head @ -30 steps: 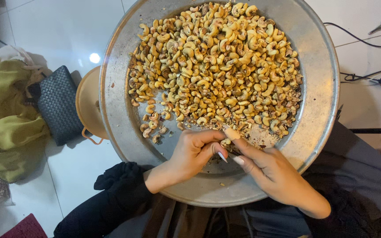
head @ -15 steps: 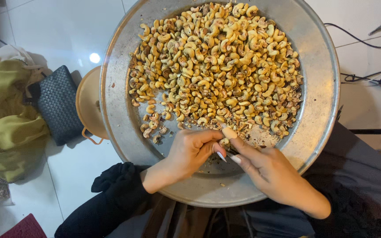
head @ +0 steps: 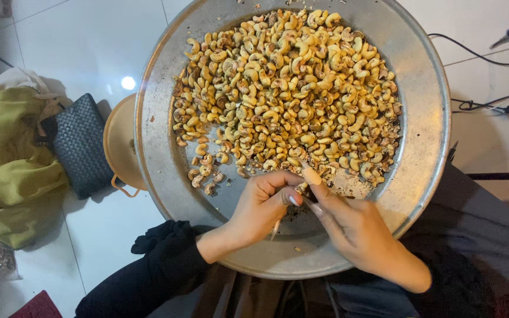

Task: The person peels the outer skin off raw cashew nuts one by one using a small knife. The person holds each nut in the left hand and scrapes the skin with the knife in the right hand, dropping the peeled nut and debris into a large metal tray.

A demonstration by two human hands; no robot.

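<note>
My hands have barely moved over the near rim of the metal pan (head: 425, 176): my left hand (head: 260, 209) and right hand (head: 349, 227) both keep a clenched grip on one cashew (head: 311, 175), now lifted slightly, beside the cashew heap (head: 290, 88).

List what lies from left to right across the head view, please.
Green cloth → dark woven pouch → tan lid → metal pan of cashews → cables.
</note>
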